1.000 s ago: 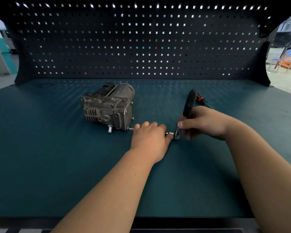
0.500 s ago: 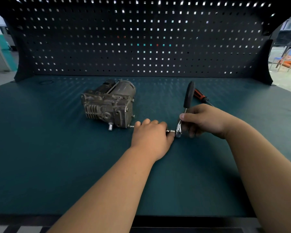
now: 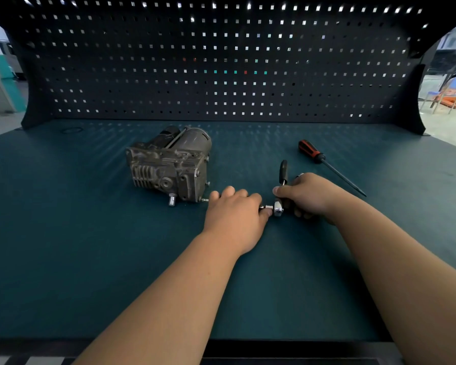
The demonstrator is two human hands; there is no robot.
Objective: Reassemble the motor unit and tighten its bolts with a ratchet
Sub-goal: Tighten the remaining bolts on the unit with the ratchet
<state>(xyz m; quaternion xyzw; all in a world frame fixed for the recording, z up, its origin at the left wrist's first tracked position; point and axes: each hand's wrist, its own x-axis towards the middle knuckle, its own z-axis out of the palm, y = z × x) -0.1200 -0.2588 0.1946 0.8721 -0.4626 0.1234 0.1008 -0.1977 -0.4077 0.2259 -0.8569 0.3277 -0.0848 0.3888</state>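
Note:
The grey metal motor unit [image 3: 170, 164] lies on the green bench mat [image 3: 90, 246], left of centre, with small bolts sticking out of its right face. Just right of it, my left hand [image 3: 234, 217] rests knuckles-up on the mat and pinches a small socket piece [image 3: 266, 207] that meets the ratchet's chrome head [image 3: 278, 208]. My right hand [image 3: 308, 196] grips the ratchet near its head. The ratchet's black handle [image 3: 283, 171] points up and away from me.
A screwdriver with a red and black handle [image 3: 327, 164] lies on the mat behind my right hand, tip pointing right. A dark pegboard [image 3: 221, 61] walls off the back of the bench. The bench's front edge [image 3: 274, 349] runs close to me.
The ratchet handle has swung back away from me and looks shorter. My right hand shifted slightly, uncovering the whole screwdriver. My left hand has kept its pinch at the ratchet head.

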